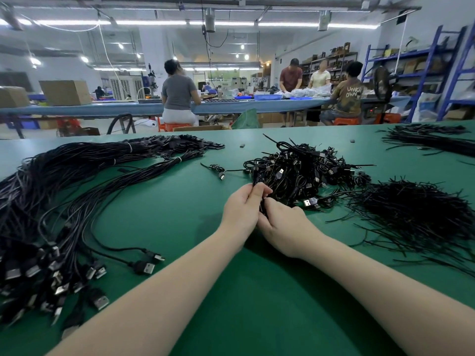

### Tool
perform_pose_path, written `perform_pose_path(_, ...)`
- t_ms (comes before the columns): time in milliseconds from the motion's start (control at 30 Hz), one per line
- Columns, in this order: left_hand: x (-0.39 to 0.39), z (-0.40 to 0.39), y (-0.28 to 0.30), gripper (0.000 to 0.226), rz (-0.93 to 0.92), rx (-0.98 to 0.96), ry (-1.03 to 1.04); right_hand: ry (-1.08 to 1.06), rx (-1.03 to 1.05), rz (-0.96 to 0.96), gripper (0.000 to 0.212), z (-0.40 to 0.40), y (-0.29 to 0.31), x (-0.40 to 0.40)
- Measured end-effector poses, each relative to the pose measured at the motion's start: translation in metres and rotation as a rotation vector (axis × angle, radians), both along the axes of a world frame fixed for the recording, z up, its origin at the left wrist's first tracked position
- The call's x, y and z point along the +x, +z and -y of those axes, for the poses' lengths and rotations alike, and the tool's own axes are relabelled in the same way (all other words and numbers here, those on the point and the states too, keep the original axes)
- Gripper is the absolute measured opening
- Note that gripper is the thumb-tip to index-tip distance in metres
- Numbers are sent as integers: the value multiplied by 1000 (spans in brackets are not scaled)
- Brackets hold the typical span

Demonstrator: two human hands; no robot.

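Black plastic, bright metal and a matt green table top.

Under the left hand and the right hand we see a table top covered in a smooth, matt green sheet, rubber or plastic. The cable pinched between both hands has a black plastic sheath with a faint sheen, as do the coiled cables heaped just beyond them. The plugs just beyond the right hand end in shiny metal shells on black moulded plastic, and so do those on the long bundles left of the left hand. The ties right of the right hand look thin, black and dull.
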State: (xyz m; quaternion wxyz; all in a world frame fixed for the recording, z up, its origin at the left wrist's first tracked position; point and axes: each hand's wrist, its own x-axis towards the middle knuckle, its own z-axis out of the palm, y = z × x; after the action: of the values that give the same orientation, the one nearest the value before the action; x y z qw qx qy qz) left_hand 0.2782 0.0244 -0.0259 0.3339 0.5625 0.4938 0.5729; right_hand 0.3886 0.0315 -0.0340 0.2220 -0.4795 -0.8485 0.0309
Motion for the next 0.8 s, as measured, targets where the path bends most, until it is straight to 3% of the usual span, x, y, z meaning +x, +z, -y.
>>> perform_pose_path(100, -4, 1, 1, 33, 46, -14, -84, -13, 55, -25, 36, 1, -3, 2)
perform_pose_path(333, -3, 4, 1, 32, 86, -33, -130, -160, 199, 110, 38, 1, -7, 1)
perform_pose_path(433, -4, 3, 2, 27, 78, -48, -132, -131, 267, 212, 26, 1, -8, 2)
perform_pose_path(500, -8, 2, 5, 23, 54, -59, -111, -183, 250, 149, 18, -1, -5, 4)
perform_pose_path(600, -22, 0, 6, 25, -304, 96, 101, -294, 210, 77, 19, -10, -5, 11)
perform_pose_path(700, -34, 2, 4, 12, -664, 339, 335, -361, 135, 95, 25, -15, -9, 18)
perform_pose_path(800, -33, -5, -1, 37, -1005, 612, 432, -304, 123, 122, 25, -16, -8, 15)
